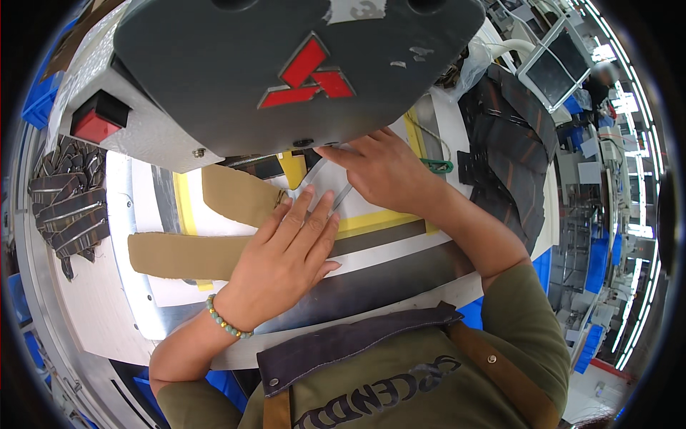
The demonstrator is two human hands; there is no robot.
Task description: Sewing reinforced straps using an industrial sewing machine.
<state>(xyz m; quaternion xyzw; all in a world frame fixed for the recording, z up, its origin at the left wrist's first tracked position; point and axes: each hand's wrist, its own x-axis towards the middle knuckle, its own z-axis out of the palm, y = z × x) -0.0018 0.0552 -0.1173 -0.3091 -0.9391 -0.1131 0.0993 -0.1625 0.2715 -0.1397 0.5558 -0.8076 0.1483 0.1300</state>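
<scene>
My left hand (282, 259) lies flat with its fingers stretched out. It rests over the inner ends of two tan cardboard-like strips (184, 256), its fingertips near a narrow clear strip (343, 196). My right hand (386, 171) reaches in beneath the dark grey head (236, 79) of a machine that looks like a sewing machine. That head hides most of its fingertips, so whether they hold anything cannot be told. Between the hands, under the head, a yellow piece (291, 170) stands over the white work surface.
Dark striped fabric pieces (71, 200) are heaped at the left, and more dark fabric (511, 157) lies at the right. Yellow tape (375, 222) borders the work area. A green clip-like object (437, 166) sits beside my right wrist. A red switch (98, 125) is on the machine's left side.
</scene>
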